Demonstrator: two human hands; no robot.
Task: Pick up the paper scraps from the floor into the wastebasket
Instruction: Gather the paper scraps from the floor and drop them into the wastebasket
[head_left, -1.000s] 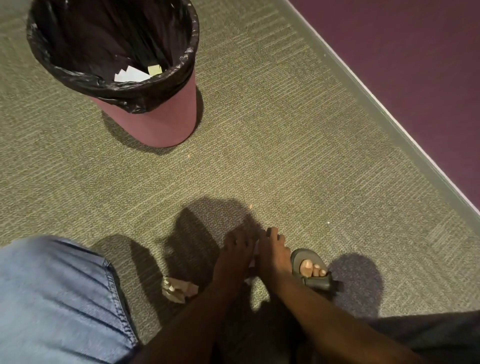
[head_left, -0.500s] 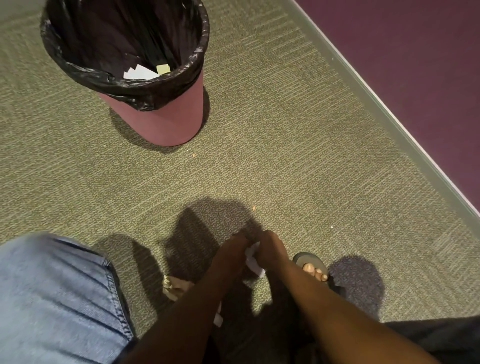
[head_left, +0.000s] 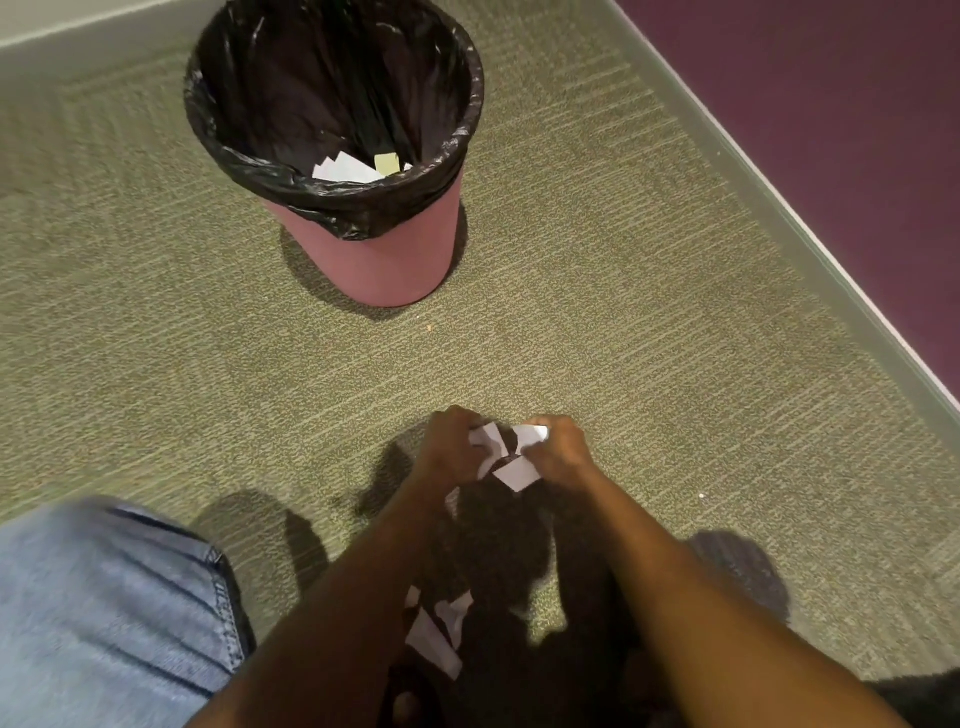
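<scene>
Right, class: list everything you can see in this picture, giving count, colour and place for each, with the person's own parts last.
wastebasket: one, pink, on the carpet, top centre
liner: one, black, folded over the wastebasket rim
binned scraps: a few, white and one yellowish, inside the wastebasket
held scraps: several, white, between the two hands
floor scraps: a few, white, on the carpet in shadow between the forearms
carpet: one, grey-green, most of the view
wall: one, purple, upper right, pale strip along its base
jeans leg: one, blue, lower left
left hand: one, closed on held scraps
right hand: one, closed on held scraps
</scene>
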